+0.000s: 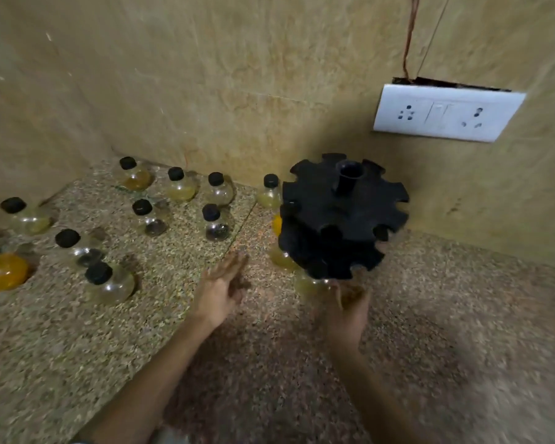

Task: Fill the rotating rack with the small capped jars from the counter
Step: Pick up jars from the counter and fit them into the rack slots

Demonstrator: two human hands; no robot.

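A black two-tier rotating rack point(343, 216) stands in the counter's far corner, with notched slots round its rims. A few round glass jars hang in its lower tier, one point(308, 283) at the front and one point(281, 259) on the left. Several small glass jars with black caps stand loose on the counter to the left, such as the nearest one point(109, 283) and an orange-filled one point(4, 270). My left hand point(221, 290) hovers open and blurred over the counter, holding nothing. My right hand point(350, 302) is just below the rack's front edge, fingers loosely curled, blurred.
The speckled stone counter point(462, 315) meets beige tiled walls behind and to the right. A white socket plate point(446, 112) hangs on the wall above the rack, with wires rising from it. One jar point(269, 193) stands just left of the rack's top tier.
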